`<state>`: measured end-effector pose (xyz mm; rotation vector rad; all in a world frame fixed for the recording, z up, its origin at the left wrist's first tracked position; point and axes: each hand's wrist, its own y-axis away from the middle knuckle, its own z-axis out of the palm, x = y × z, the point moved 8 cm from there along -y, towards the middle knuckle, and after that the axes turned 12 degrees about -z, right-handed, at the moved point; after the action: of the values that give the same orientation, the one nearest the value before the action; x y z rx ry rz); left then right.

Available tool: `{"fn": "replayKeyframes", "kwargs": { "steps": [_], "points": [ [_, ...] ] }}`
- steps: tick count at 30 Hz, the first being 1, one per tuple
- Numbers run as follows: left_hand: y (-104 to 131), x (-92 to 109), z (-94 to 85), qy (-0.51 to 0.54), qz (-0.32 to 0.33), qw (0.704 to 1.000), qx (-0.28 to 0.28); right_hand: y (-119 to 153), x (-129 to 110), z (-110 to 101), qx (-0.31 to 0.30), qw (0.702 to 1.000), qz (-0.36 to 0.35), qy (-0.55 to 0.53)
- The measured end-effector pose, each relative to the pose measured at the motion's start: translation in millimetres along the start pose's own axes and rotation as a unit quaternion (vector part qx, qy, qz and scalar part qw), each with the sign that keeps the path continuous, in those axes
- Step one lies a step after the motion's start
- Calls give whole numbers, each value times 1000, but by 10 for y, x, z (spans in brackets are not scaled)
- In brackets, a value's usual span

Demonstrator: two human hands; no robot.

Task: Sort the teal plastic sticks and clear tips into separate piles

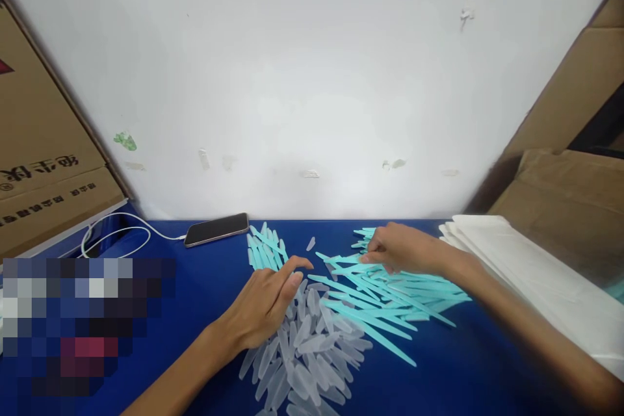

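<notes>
My left hand (266,302) is over the left edge of a pile of translucent plastic caps (312,344). Its index finger and thumb are apart, with nothing visible between them; the other fingers are partly hidden. To the right, my right hand (397,248) is closed in a pinch on a slim teal plastic stick (341,259) above a loose heap of similar tapered teal sticks (390,299). Beyond my left hand lies a neater group of teal sticks (266,247) with pale, cap-like ends. One loose cap (311,244) rests near the wall.
A phone (217,230) with a white cable (131,216) lies at the back left of the blue table (195,286). White folded sheets or bags (517,273) are stacked at right. Cardboard boxes (43,143) flank the left side, with more cardboard (570,201) at right. A white wall (312,91) closes the back.
</notes>
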<state>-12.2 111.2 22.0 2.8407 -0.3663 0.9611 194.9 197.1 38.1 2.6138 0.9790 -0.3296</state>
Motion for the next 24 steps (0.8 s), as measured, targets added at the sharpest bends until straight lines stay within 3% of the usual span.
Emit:
{"fn": "replayKeyframes", "kwargs": {
  "steps": [7,11,14,17,19,21,24],
  "points": [
    [12,-55,9,7,17,1000,6,7,20,-64,39,992,40,109],
    [-18,-106,11,155,8,988,-19,0,31,-70,45,991,45,117],
    [-61,-71,71,353,17,925,-138,0,39,-67,46,992,48,110],
    [-6,56,171,499,33,806,-316,0,1,-71,49,993,42,101],
    [48,104,194,542,41,750,-377,-7,-51,-78,55,994,33,94],
    [80,112,208,556,48,730,-395,-22,-123,-77,63,994,21,89],
    [92,94,225,563,56,723,-397,-62,-269,-49,80,992,5,93]
  ]
}}
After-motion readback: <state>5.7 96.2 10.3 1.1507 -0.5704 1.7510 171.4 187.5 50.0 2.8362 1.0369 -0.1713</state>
